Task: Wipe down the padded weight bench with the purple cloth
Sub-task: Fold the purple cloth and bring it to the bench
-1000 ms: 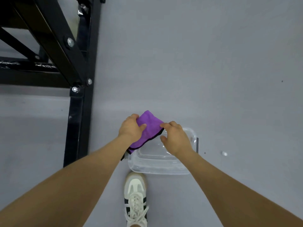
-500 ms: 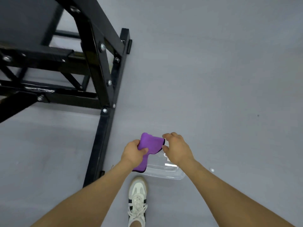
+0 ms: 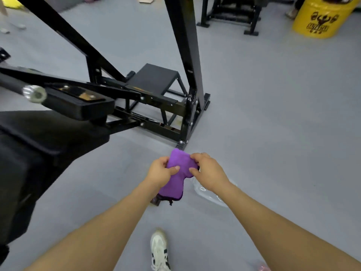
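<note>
Purple cloth (image 3: 176,174): folded, dark-edged, hanging in the air above the grey floor (image 3: 273,124), its lower end drooping toward the person. It is sitting just in front of the foot of the black machine frame (image 3: 187,75), apart from it.

Left hand (image 3: 159,171): gripping the cloth's left side, thumb lying over the top face, fingers curled behind.

Right hand (image 3: 208,172): pinching the cloth's right edge, thumb in front and fingers wrapping over the top.

Padded bench (image 3: 35,153): black, blurred, filling the left edge of the view, well left of the cloth; its near corner is jutting toward the middle. A chrome-ended bar (image 3: 34,93) and black arm are crossing above it.

Machine frame: two slanted posts rising from a bolted base, a small flat black step (image 3: 154,80) sitting between them, beyond the cloth.

Clear plastic tub (image 3: 210,194): lying on the floor just right of and below the cloth, partly hidden by the right wrist.

White shoe (image 3: 159,249): standing on the floor near the cloth, toward the bottom edge.

Yellow bucket (image 3: 320,16): far beyond the cloth, at the upper right corner, beside another black frame (image 3: 230,14).

Open floor is stretching wide to the right of the cloth, and a narrower strip is running between the cloth and the bench.
</note>
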